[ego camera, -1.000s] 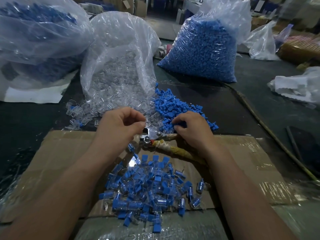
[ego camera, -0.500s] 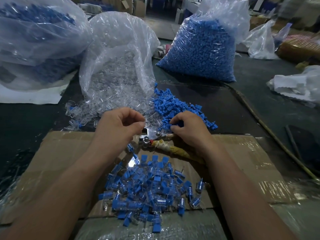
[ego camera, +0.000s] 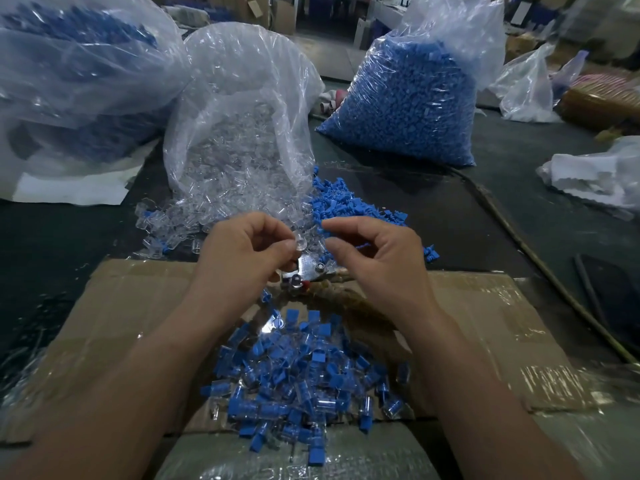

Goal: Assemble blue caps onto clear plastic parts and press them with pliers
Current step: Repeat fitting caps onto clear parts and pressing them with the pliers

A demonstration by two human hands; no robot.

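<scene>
Pliers lie under left hand pinching clear part, right hand near.

"Is it bright here?"
"Not much. It is dim and a bit blue. The back of the room is lighter."
"What shines?"
"The clear bag has white streaks. The tape on the cardboard shines too. One bright spot sits in the pile of parts."
"Any shadows?"
"A dark one lies in front of the bag of blue caps."
"Any blur?"
"The arms at the bottom look fuzzy. The middle is sharp. Lines bend near the sides."
</scene>
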